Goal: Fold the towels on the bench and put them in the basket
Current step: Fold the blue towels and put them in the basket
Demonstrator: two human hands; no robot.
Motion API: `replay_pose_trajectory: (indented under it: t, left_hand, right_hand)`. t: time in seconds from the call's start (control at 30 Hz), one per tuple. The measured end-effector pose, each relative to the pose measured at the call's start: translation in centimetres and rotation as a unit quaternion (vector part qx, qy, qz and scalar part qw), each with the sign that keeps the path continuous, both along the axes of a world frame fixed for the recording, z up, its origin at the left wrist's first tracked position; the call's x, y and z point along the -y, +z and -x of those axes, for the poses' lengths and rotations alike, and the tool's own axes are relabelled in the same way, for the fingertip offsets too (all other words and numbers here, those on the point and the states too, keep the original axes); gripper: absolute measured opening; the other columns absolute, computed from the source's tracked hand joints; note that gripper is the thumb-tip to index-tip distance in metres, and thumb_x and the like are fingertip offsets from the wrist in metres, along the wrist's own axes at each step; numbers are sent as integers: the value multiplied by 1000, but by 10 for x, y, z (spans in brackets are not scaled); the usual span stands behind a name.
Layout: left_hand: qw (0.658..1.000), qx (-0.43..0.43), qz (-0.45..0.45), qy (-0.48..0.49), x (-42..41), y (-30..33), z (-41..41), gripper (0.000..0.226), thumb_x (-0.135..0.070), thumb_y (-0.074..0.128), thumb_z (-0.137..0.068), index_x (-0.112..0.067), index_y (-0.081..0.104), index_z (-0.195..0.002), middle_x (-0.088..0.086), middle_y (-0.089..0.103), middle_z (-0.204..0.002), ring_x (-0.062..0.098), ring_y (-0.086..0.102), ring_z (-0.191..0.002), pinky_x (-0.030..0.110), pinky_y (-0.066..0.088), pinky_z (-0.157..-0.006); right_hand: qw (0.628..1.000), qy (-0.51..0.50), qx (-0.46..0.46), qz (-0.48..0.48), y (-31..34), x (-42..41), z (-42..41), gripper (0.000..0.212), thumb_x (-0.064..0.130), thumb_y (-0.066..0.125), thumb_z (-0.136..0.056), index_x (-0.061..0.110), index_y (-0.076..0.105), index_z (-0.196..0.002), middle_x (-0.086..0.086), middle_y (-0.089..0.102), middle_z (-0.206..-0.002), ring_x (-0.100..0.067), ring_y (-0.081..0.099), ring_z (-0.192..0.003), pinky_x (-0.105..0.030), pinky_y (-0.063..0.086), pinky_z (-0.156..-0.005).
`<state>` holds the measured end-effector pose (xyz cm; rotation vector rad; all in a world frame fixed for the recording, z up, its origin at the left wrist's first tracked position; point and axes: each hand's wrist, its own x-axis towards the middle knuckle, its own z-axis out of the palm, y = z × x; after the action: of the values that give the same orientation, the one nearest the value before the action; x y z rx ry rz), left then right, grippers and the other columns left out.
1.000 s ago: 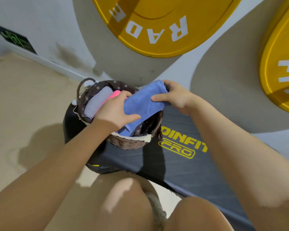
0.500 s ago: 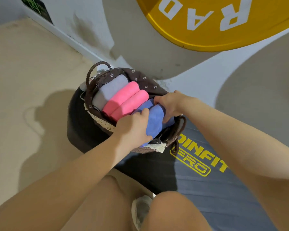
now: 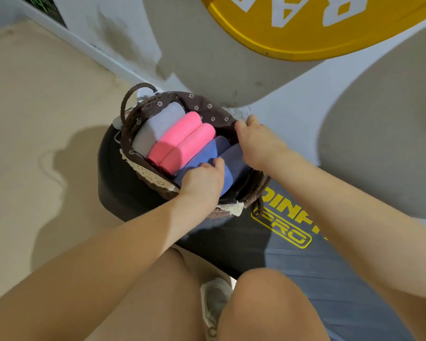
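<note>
You had the wicker basket [image 3: 158,179] sitting on the rounded end of the dark bench [image 3: 231,239], close to the wall, with all the folded towels packed inside it side by side. Each roll lay with its long axis running from the near-left rim up toward the far-right rim, and the folded ends faced you at the lace-trimmed edge. From the far-left side inward they were the grey towel [image 3: 158,126], two pink towels [image 3: 182,141], then two blue towels [image 3: 214,150], all touching their neighbours.

Your left hand [image 3: 202,180] was inside the near rim, its fingers curled over the near end of the blue towels and pressing on them. Your right hand [image 3: 258,143] lay over the far-right side of the basket, covering the outer blue towel's far end; its fingers dipped behind the rim, so I could not tell whether they gripped cloth, the rim, or nothing. A ring showed on one finger.

The basket's looped handle [image 3: 130,99] stood up at the far-left side, with the brown flowered lining [image 3: 207,105] showing behind the towels. Beyond the basket a yellow weight plate [image 3: 305,28] leaned at the wall. Yellow lettering [image 3: 288,222] marked the bench just right of the basket. Your knees and one pale shoe [image 3: 215,301] filled the near edge.
</note>
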<state>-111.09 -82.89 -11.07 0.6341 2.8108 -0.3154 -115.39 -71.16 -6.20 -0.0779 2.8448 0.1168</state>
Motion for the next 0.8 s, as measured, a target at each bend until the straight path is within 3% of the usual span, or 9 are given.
replay_pose_trajectory:
  t: [0.1, 0.2, 0.27, 0.3, 0.37, 0.47, 0.6, 0.7, 0.8]
  left_hand:
    - [995, 91, -41, -16, 2, 3, 10, 70, -26, 53, -92, 3, 12, -141, 14, 62, -110, 27, 63, -90, 28, 30, -47]
    - [957, 230, -170, 51, 17, 11, 17, 52, -34, 41, -97, -1, 30, -136, 20, 59, -113, 32, 58, -98, 34, 39, -71]
    - [953, 149, -251, 77, 27, 13, 24, 34, -26, 35, -99, -2, 47, -120, 21, 58, -113, 35, 56, -105, 37, 41, -84]
    - [958, 94, -258, 80, 30, 12, 27, 32, -23, 36, -98, -3, 48, -119, 20, 56, -116, 35, 53, -109, 38, 40, -88]
    - [968, 69, -227, 80, 31, 9, 35, 36, -22, 40, -97, -5, 42, -128, 19, 46, -128, 37, 46, -117, 40, 36, -96]
    - [981, 98, -150, 71, 26, 7, 44, 41, -26, 45, -95, -2, 38, -128, 19, 47, -128, 37, 48, -117, 39, 39, -87]
    - [987, 94, -104, 77, 19, -1, 49, 36, -21, 45, -96, 2, 38, -122, 19, 55, -123, 36, 54, -113, 35, 38, -76]
    - [984, 73, -129, 97, 26, 0, 48, 37, -20, 46, -95, 5, 38, -121, 22, 57, -118, 37, 55, -107, 36, 37, -73]
    - [974, 44, -188, 121, 37, 0, 44, 39, -18, 47, -94, 8, 36, -121, 25, 58, -111, 38, 57, -101, 39, 38, -74]
  right_hand:
    - [992, -106, -21, 65, 17, 4, -19, 28, -4, 41, -89, -5, 46, -117, -25, 53, -120, -39, 56, -107, -36, 38, -71]
    - [976, -159, 113, 95, 12, 28, -30, 34, 6, 36, -96, -5, 46, -128, -20, 50, -133, -32, 52, -117, -34, 42, -91]
    - [954, -208, 161, 146, -6, 41, -30, 43, 9, 32, -100, 0, 30, -141, -18, 39, -145, -29, 46, -120, -32, 35, -96]
    - [928, -266, 152, 210, -17, 45, -32, 51, 12, 32, -100, 4, 14, -147, -21, 34, -147, -31, 45, -122, -32, 35, -94]
    - [864, -353, 104, 343, -30, 49, -40, 71, 18, 38, -98, 14, -14, -147, -31, 25, -147, -36, 50, -116, -33, 33, -81]
    - [855, -346, 64, 382, -41, 50, -47, 82, 26, 45, -95, 21, -19, -146, -32, 15, -148, -35, 52, -99, -37, 39, -81]
    - [885, -305, 79, 342, -46, 49, -48, 87, 30, 48, -94, 19, -22, -146, -32, -4, -151, -40, 51, -114, -36, 38, -89]
    - [919, -298, 81, 247, -52, 52, -46, 84, 18, 47, -95, 9, -21, -145, -37, 1, -149, -39, 53, -115, -37, 40, -82]
    - [919, -324, 82, 208, -51, 52, -45, 81, 10, 45, -94, 1, -18, -144, -33, 2, -151, -38, 47, -124, -39, 41, -96]
